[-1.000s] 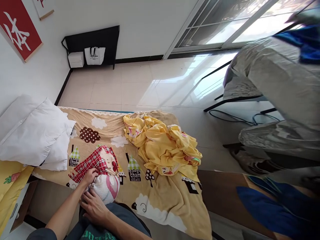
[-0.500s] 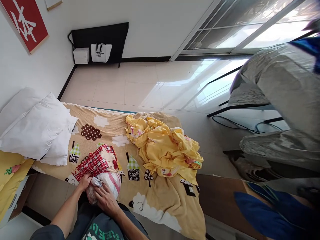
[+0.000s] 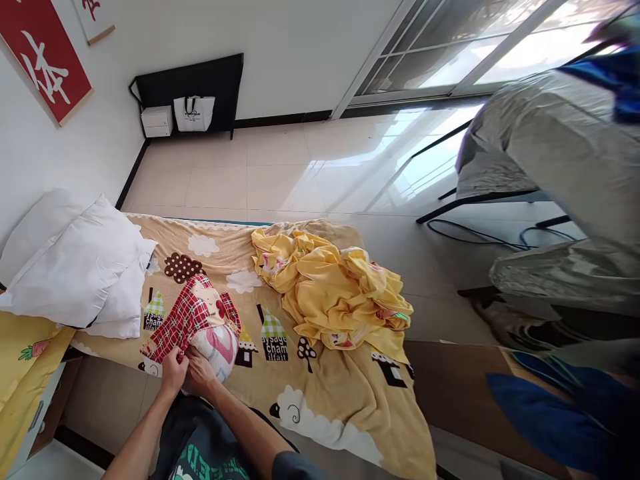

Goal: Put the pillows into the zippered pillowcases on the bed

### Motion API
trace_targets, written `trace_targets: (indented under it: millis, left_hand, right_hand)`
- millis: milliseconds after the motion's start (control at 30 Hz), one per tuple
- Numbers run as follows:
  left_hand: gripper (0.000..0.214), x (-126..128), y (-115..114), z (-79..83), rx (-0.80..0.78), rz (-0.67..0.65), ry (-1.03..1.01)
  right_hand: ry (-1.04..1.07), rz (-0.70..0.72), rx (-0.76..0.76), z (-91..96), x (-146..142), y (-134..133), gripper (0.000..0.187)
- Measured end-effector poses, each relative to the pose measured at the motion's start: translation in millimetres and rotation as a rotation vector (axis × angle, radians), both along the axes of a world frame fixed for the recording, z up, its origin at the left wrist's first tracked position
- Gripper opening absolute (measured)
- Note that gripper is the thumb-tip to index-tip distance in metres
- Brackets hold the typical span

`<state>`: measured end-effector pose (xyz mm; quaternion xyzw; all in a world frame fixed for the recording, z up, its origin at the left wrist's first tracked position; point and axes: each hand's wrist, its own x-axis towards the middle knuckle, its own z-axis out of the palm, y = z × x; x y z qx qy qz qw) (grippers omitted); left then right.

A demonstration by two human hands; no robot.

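Note:
A red plaid cloth cover [image 3: 183, 308] with a cartoon figure on it lies over part of a rounded white bundle [image 3: 220, 352] with pink and grey markings, perhaps a cushion. Both rest at the bed's near edge, close to my body. My left hand [image 3: 173, 373] is closed on the cover's near edge, thumb and fingers pinched together. Right beside it, my right hand [image 3: 201, 373] is closed against the same edge, with the bundle just to its right. My right fingertips are partly hidden. Under everything spreads a tan blanket [image 3: 335, 407] with sheep and house prints.
Crumpled yellow bedding [image 3: 333, 287] lies at the blanket's right. White pillows [image 3: 75, 260] are stacked at the left, above a yellow cloth [image 3: 30, 373]. A seated person's grey trousers [image 3: 565, 153] show at right. Against the far wall, a black bench [image 3: 190, 87] holds a white bag [image 3: 194, 115].
Both hands have shifted up to the red cover's near edge and come closer together. My right hand has left the bundle's front. The cover is turned, showing more of the figure.

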<state>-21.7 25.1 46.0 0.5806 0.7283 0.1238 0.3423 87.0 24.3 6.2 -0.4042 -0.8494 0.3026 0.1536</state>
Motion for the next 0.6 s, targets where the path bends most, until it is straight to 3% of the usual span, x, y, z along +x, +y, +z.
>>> trace_targets:
  millis: [100,200,333,400,467,533,600]
  left_hand:
    - [0.019,-2.2,7.3,20.8,0.06,0.029,0.012]
    - [0.024,1.0,9.5,40.2,0.099,0.033,0.012]
    - [0.024,2.8,12.2,58.8,0.141,-0.021,0.049]
    - [0.023,0.6,15.6,67.4,0.164,-0.083,0.076]
    - [0.022,-1.0,20.4,77.9,0.198,-0.15,0.105]
    - [0.021,0.3,26.6,91.3,0.246,-0.214,0.13]
    - [0.021,4.5,34.7,108.5,0.296,-0.266,0.145]
  right_hand:
    - [0.047,0.081,0.049,25.5,12.6,5.9,0.038]
    - [0.061,0.113,0.094,49.3,46.8,-8.5,0.047]
    - [0.012,0.072,0.17,56.5,74.1,-28.6,0.062]
    - [0.033,0.039,0.248,54.0,63.1,-27.0,0.06]
    - [0.092,-0.039,0.33,54.1,38.7,-15.3,0.048]
    - [0.129,-0.153,0.378,59.4,10.3,4.5,0.03]
    - [0.134,-0.269,0.386,70.5,-13.2,29.0,0.026]
